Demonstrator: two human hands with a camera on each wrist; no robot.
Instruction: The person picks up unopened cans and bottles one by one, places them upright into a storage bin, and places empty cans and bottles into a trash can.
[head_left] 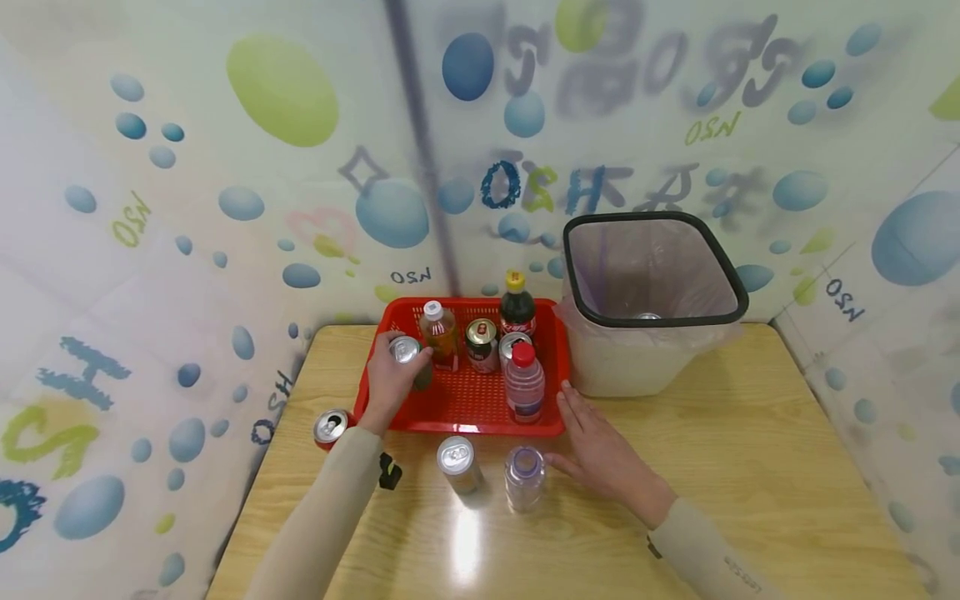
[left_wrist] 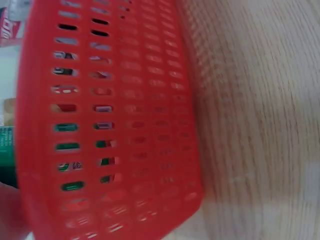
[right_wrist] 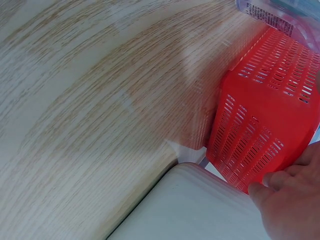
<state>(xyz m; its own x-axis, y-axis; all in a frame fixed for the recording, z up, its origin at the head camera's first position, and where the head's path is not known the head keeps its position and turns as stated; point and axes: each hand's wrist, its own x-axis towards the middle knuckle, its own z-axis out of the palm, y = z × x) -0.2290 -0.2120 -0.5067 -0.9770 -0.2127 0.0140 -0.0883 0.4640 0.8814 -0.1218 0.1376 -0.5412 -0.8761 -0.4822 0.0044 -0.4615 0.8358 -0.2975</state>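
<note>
So, L hand (head_left: 384, 385) has a drinks can (head_left: 405, 349) pinched btwn thumb & fingers: silver pull-tab lid, dark green body, metal w/ a round rim. It's at the L end of the red basket (head_left: 465, 428), next to an amber bottle (head_left: 439, 331) w/ a white cap; can't tell if its base touches the basket floor. Lid sits btwn thumb & fingertips, most of the body hidden below them.

Basket's thin glossy plastic, walls pierced w/ rows of rounded slots; green shows thru them in the L wrist view. R hand (head_left: 603, 446) isn't holding any drink: fingers fairly straight, tips against the basket's R end, thumb out near a clear bottle (head_left: 524, 483). That one's see-thru plastic w/ a purplish top, standing outside on the pale wood-grain table (head_left: 750, 467), beside a silver can (head_left: 459, 467). Smooth off-white bin (head_left: 622, 367), black rim, bag-lined, just past R hand.
</note>
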